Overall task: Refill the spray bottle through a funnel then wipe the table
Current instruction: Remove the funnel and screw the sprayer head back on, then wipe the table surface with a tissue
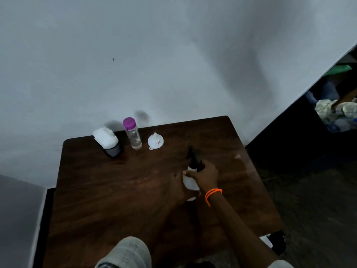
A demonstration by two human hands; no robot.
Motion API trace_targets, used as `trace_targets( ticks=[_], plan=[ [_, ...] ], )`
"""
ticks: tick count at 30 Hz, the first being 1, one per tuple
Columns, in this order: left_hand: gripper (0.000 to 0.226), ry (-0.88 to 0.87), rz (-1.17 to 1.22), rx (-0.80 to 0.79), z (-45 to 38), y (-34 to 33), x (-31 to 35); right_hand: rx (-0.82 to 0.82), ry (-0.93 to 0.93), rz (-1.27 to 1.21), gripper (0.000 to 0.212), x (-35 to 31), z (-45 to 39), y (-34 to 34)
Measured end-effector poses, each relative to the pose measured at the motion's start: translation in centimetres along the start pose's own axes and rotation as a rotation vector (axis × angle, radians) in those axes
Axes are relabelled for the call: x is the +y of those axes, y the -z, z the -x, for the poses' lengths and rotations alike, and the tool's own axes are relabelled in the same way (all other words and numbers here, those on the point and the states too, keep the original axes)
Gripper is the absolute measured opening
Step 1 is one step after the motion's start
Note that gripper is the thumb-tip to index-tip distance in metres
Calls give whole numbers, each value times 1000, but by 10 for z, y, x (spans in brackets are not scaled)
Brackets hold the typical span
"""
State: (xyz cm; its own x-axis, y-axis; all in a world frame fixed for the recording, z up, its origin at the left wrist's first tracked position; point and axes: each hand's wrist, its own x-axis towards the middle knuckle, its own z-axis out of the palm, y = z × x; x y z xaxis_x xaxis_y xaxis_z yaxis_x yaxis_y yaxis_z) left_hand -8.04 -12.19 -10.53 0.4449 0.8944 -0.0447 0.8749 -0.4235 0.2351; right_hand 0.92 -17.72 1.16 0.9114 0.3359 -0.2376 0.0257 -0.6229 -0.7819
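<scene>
Both hands on the spray bottle, mid-surface, upright or slightly tilted; blur makes that hard to call. Right hand has its fingers wrapped round the neck just under the black trigger head. Left hand is curled round the white body below the right fingers, steadying it. Both hands are grasping; neither is free.

Handling guess: small plastic bottle, probably near empty, so light and easy to tip. The body is thin-walled and will flex if squeezed, so grip it low and firm with the left fingers. The head is rigid; that is the place to apply twist, at the collar and not the nozzle or trigger. Likely current step: unscrewing the head.

Beyond the fingers, toward the wall:
- white funnel, lying mouth down with spout up. Light, stiff, will skid. It will need a hand holding it once seated in the neck.
- clear bottle with purple cap, a little liquid at the bottom. Smooth wall, slippery if wet; take it mid-body.
- white cloth draped on a dark holder, furthest left. Soft, pinch anywhere.
</scene>
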Motion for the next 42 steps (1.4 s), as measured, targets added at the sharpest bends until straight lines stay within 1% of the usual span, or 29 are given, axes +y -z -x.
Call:
trace_targets(
  ticks=[1, 2, 3, 4, 5, 6, 8, 9, 12, 16, 20, 25, 31, 34, 37, 39, 42],
  plan=[
    [47, 48, 249, -258, -16, 20, -4, -13, 23, -5, 48, -8, -8, 1],
    [28, 40, 418, -562, -28, 57, -4, -26, 48, -13, 48, -16, -16, 2],
    [30, -157, 495, -609, -46, 70, -9, -36, 78, -13, 50, -24, -25, 2],
    [55, -266, 585, -612, -61, 82, -3, -44, 101, -13, 52, -31, -34, 2],
    [68, -354, 638, -661, -75, 99, 0, -57, 117, -19, 55, -38, -43, 2],
    [71, -360, 674, -684, -85, 112, 0, -73, 131, -27, 59, -45, -52, 1],
    [69, -255, 785, -552, -102, 106, 6, -97, 166, -16, 63, -55, -71, -1],
    [68, -220, 810, -514, -109, 103, 8, -108, 182, -9, 63, -59, -79, -2],
    [61, -192, 832, -459, -134, 92, 20, -110, 201, -9, 63, -65, -108, -10],
    [59, -201, 788, -416, -167, 76, 36, -74, 157, -47, 62, -67, -141, -22],
    [64, -203, 706, -405, -188, 59, 46, -73, 110, -104, 61, -71, -165, -32],
    [66, -221, 683, -382, -204, 46, 52, -81, 79, -132, 61, -69, -191, -41],
    [61, -228, 685, -377, -215, 37, 54, -76, 45, -175, 65, -61, -207, -52],
    [58, -237, 722, -342, -218, 25, 52, -86, 44, -174, 64, -58, -211, -56],
    [54, -232, 742, -338, -217, 28, 53, -92, 32, -207, 62, -57, -212, -58],
    [51, -254, 746, -352, -216, 31, 54, -96, 28, -233, 61, -57, -211, -58],
    [45, -245, 723, -391, -215, 36, 52, -106, 72, -200, 63, -53, -209, -60]
  ],
)
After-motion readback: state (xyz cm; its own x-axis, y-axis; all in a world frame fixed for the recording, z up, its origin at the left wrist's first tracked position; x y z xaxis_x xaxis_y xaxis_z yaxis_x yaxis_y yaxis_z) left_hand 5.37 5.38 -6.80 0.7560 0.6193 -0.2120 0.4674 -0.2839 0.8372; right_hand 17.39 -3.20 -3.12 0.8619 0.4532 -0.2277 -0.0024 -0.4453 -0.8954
